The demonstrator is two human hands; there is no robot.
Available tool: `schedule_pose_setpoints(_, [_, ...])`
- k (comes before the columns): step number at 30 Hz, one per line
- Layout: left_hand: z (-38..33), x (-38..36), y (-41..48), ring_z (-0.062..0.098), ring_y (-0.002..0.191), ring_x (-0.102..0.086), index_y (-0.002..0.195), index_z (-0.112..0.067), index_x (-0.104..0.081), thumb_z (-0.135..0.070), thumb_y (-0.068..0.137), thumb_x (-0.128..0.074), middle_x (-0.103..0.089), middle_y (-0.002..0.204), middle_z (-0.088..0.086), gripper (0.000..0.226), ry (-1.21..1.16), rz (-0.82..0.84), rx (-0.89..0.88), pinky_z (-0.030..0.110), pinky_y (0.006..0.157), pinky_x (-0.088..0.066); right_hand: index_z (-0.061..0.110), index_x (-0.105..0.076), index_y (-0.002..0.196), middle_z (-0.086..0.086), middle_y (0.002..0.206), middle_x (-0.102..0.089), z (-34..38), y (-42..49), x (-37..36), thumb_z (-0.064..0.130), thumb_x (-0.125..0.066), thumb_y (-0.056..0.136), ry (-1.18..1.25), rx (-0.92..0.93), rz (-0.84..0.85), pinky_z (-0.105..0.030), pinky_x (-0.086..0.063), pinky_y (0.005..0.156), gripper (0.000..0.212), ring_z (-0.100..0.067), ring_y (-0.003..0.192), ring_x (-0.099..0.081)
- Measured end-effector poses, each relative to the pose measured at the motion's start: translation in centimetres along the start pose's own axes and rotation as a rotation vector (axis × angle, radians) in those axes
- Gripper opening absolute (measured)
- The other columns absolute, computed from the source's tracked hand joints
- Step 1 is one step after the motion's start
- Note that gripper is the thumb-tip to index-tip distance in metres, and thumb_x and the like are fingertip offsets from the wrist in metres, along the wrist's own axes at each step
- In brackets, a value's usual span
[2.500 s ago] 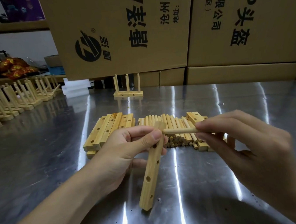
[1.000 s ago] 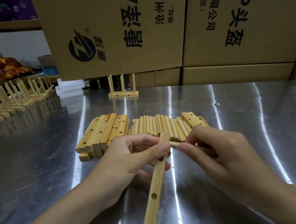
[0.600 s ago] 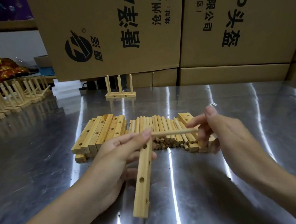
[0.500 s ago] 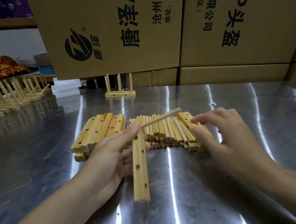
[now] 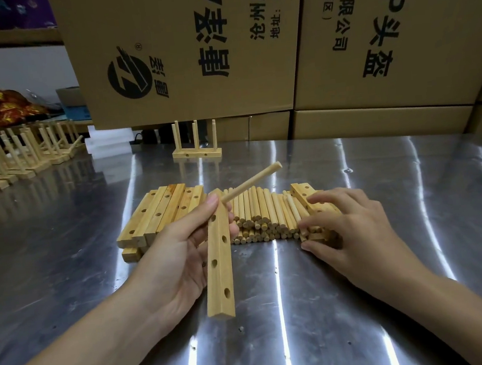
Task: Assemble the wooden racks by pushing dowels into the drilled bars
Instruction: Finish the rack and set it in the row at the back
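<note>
the left hand (image 5: pixel 179 254) grips a pale square wooden bar with a row of drilled holes (image 5: pixel 220 261), thumb on its upper face and fingers curled behind it. the bar is held above the shiny steel table (image 5: pixel 368 332), near end tipped down toward the person. a light round wooden dowel (image 5: pixel 251 182) sits in the bar's top hole and slants up to the right.

the right hand (image 5: pixel 355 229) is loosely spread with its fingers gently bent, the tips resting on the right end of a heap of loose wooden dowels (image 5: pixel 261 213) lying side by side on the table; nothing is plainly pinched. a stack of drilled wooden bars (image 5: pixel 160 214) lies just left of the heap, and a few more drilled bars (image 5: pixel 301 189) sit at its right, partly under the fingers.

behind stands a finished wooden rack with upright dowels (image 5: pixel 196 149), before big brown cardboard boxes with black print (image 5: pixel 183 39). many finished racks in a row (image 5: pixel 8 162) line the far left
</note>
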State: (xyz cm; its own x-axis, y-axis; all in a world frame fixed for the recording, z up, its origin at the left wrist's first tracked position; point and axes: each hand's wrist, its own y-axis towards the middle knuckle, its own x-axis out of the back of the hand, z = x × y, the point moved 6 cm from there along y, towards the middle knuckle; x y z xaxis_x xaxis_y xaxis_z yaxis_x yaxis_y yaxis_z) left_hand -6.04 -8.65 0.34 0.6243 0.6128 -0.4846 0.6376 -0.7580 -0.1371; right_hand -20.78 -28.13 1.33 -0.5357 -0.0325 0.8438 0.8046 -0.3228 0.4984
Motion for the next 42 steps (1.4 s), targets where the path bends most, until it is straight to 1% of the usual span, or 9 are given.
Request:
schedule_pose_setpoints(7, [0.0, -0.1, 0.1, 0.01, 0.073, -0.074, 0.107, -0.012, -0.085, -0.043, 0.079, -0.083, -0.076, 0.097, 0.002, 0.042, 0.006, 0.004, 0.002, 0.021, 0.054, -0.057, 0.03, -0.081, 0.091, 0.015, 0.12, -0.065, 0.5, -0.2, 0.7, 0.028, -0.084, 0.087, 0.04, 0.049, -0.108, -0.033, -0.035, 0.095, 0.005, -0.015, 0.123, -0.052])
schedule_pose_setpoints(12, [0.1, -0.1, 0.1, 0.01, 0.075, -0.075, 0.106, -0.014, -0.085, -0.046, 0.074, -0.086, -0.077, 0.099, 0.001, 0.045, 0.003, 0.01, 0.009, 0.022, 0.053, -0.057, 0.032, -0.078, 0.114, 0.016, 0.126, -0.062, 0.3, -0.2, 0.2, 0.048, -0.08, 0.086, -0.037, 0.01, -0.042, -0.034, -0.036, 0.098, 0.032, -0.014, 0.129, -0.048])
schedule_pose_setpoints(15, [0.3, 0.0, 0.5, 0.011, 0.074, -0.074, 0.105, -0.013, -0.086, -0.046, 0.074, -0.086, -0.077, 0.098, 0.001, 0.045, 0.014, -0.002, 0.014, 0.023, 0.053, -0.057, 0.035, -0.076, 0.105, 0.017, 0.126, -0.061, -0.2, -0.4, -0.1, 0.05, -0.081, 0.084, -0.033, -0.041, -0.029, -0.033, -0.034, 0.097, 0.026, -0.013, 0.129, -0.047])
schedule_pose_setpoints(21, [0.0, -0.1, 0.3, 0.011, 0.075, -0.075, 0.108, -0.012, -0.085, -0.044, 0.077, -0.085, -0.077, 0.1, 0.001, 0.044, -0.007, 0.033, 0.007, 0.023, 0.055, -0.058, 0.031, -0.072, 0.084, 0.017, 0.113, -0.064, 0.3, 0.2, 0.6, 0.034, -0.079, 0.088, -0.004, -0.038, -0.132, -0.03, -0.032, 0.092, 0.009, -0.012, 0.119, -0.053])
schedule_pose_setpoints(25, [0.0, -0.4, -0.1, 0.011, 0.073, -0.073, 0.103, -0.013, -0.086, -0.041, 0.078, -0.082, -0.076, 0.096, 0.001, 0.038, -0.02, 0.037, 0.012, 0.023, 0.054, -0.058, 0.032, -0.072, 0.089, 0.018, 0.11, -0.064, 0.4, -0.1, 1.1, 0.039, -0.077, 0.09, -0.005, -0.045, -0.175, -0.027, -0.031, 0.089, 0.008, -0.01, 0.115, -0.053])
schedule_pose_setpoints(28, [0.0, -0.5, -0.1, 0.011, 0.072, -0.073, 0.101, -0.014, -0.086, -0.041, 0.076, -0.083, -0.075, 0.093, 0.0, 0.037, -0.008, 0.032, 0.01, 0.023, 0.053, -0.057, 0.032, -0.071, 0.101, 0.016, 0.117, -0.061, 0.4, 0.0, 0.5, 0.05, -0.078, 0.085, -0.048, -0.05, -0.114, -0.03, -0.031, 0.088, 0.025, -0.012, 0.119, -0.049])
schedule_pose_setpoints(32, [0.1, -0.5, -0.1, 0.01, 0.072, -0.073, 0.1, -0.015, -0.086, -0.042, 0.071, -0.085, -0.075, 0.093, 0.0, 0.039, 0.002, 0.029, 0.014, 0.023, 0.054, -0.057, 0.034, -0.068, 0.092, 0.014, 0.118, -0.06, 0.0, 0.1, 0.2, 0.048, -0.08, 0.084, -0.045, -0.089, -0.071, -0.03, -0.029, 0.089, 0.02, -0.014, 0.121, -0.048])
schedule_pose_setpoints(39, [0.1, -0.6, 0.0, 0.01, 0.071, -0.073, 0.099, -0.015, -0.087, -0.042, 0.072, -0.084, -0.074, 0.092, 0.0, 0.038, 0.004, 0.04, 0.009, 0.023, 0.054, -0.058, 0.031, -0.067, 0.084, 0.016, 0.101, -0.066, 0.3, 0.1, 1.4, 0.035, -0.076, 0.089, -0.014, -0.072, -0.251, -0.026, -0.026, 0.083, 0.011, -0.011, 0.105, -0.055])
schedule_pose_setpoints(42, [0.2, -0.7, 0.1, 0.012, 0.075, -0.072, 0.102, -0.016, -0.086, -0.043, 0.075, -0.082, -0.075, 0.094, 0.001, 0.038, -0.008, 0.043, 0.008, 0.025, 0.059, -0.06, 0.034, -0.064, 0.091, 0.019, 0.089, -0.067, 0.0, -0.2, 2.9, 0.031, -0.072, 0.094, 0.131, -0.105, -0.386, -0.028, -0.036, 0.08, 0.009, -0.005, 0.09, -0.059])
